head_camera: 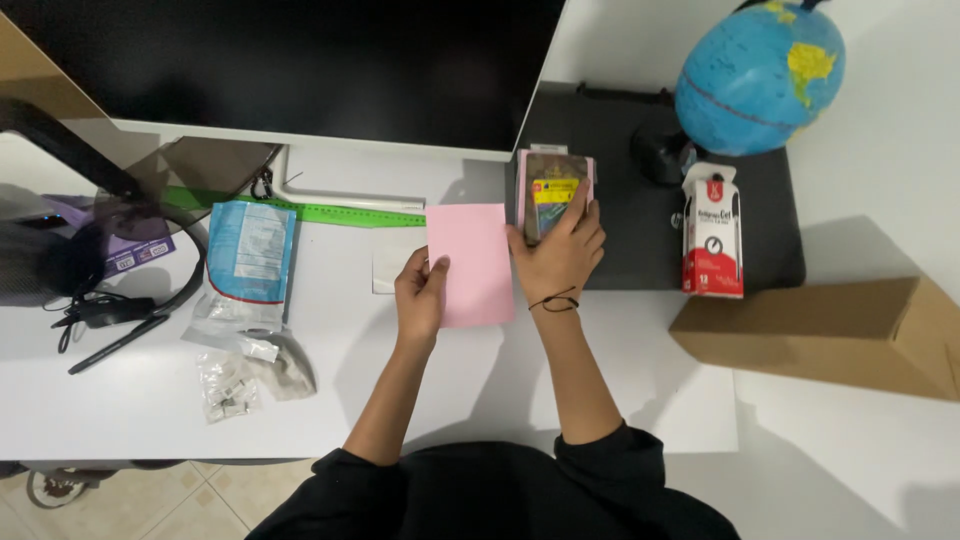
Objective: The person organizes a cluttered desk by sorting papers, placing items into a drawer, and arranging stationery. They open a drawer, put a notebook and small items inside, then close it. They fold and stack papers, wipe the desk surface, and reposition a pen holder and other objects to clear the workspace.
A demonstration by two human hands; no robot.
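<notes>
Nearest to the camera are the two black sleeves [500, 490] of the person, and from them both forearms go up over the white table [150, 400]. Going from the left: a black headset [110, 270] with its cable lies at the table edge, then a blue and white pouch [250, 255] with small clear bags [228, 385] below it, and a green ruler [340, 213] lies flat behind them, its length running left to right. Then comes the left hand [420, 295]. It rests on the left edge of a pink sheet of paper [470, 262], with the thumb on top of the sheet and the fingers loosely together; whether it pinches the edge or only presses it down I cannot tell. The sheet lies flat on the table with its long axis pointing away from the person, and it sits between the two hands, touching both. The right hand [558, 258] is at the right edge of the sheet, but its fingers are spread and stretched forward onto a pink pack of paper [555, 190] (it stands on a black laptop [660, 210], just beyond the sheet). So the pack lies straight ahead of the right hand, and the right hand is clearly the nearer one to it. Further right on the laptop stands a red and white box of pens [712, 232], behind it a blue globe [760, 75], and at the far right a brown cardboard box [830, 335] lies on the table.
</notes>
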